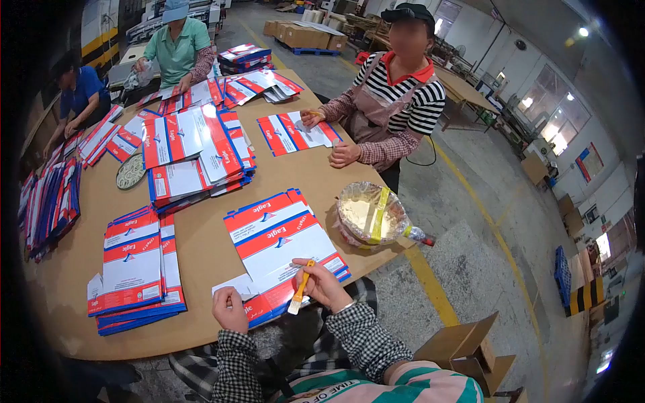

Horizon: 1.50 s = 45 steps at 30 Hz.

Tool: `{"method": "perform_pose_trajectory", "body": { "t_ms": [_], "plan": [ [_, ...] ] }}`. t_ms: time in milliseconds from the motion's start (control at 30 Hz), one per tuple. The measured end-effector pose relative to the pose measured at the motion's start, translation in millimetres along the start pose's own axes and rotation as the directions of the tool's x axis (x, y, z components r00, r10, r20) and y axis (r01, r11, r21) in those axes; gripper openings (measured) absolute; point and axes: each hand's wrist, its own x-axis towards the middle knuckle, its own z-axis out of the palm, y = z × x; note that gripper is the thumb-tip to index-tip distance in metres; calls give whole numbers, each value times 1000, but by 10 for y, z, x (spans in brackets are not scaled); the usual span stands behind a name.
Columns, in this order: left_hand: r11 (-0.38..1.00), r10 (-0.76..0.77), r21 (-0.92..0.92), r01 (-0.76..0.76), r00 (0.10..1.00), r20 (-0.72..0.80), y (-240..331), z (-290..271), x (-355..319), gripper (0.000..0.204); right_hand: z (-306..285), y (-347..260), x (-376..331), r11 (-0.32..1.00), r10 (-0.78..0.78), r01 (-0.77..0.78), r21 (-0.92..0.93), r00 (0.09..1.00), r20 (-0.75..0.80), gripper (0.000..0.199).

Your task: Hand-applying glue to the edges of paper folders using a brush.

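**My small yellow-handled brush [304, 282]**

My right hand [324, 287] grips it, pale bristles [294, 308] down, over flat red-white-and-blue cardboard sheets [285, 243]. My left hand [230, 311] curls at a white card flap [243, 283]; I can't tell if it pinches. Big white letters [268, 207] sit on red. The round plastic-lined bowl [344, 225] is near on the brown bench [203, 248], maybe for easy reach.

Green-striped shirt [440, 384] cut off below, fine print [151, 292] on cartons [138, 267] illegible
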Motion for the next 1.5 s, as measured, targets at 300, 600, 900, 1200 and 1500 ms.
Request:
{"method": "perform_pose_trajectory", "body": {
  "t_ms": [300, 600, 900, 1200, 1500],
  "plan": [
    [1000, 18, 2, -18, 1000, -7, 0, 6, 9, 6, -16, 8, 13, 1000, -5, 5, -4, 1000, -3, 33],
    [1000, 13, -27, -13, 1000, -19, 24, 47, 10, 8, 6, -31, -2, 1000, -11, 11, -13, 1000, -20, 33],
    [1000, 10, -19, -10, 1000, -24, -15, 34, 20, 8, 101, -5, 3, 1000, -5, 4, -6, 995, -102, 32],
    [1000, -1, 6, 1, 1000, -10, 21, 14, 11, 8, -21, 17, 15, 1000, -7, 7, 19, 1000, 8, 33],
    [1000, 19, -10, -19, 1000, -18, 3, 19, -4, 8, 5, 1, 6, 1000, -11, 11, -11, 1000, -12, 32]
  ]
}}
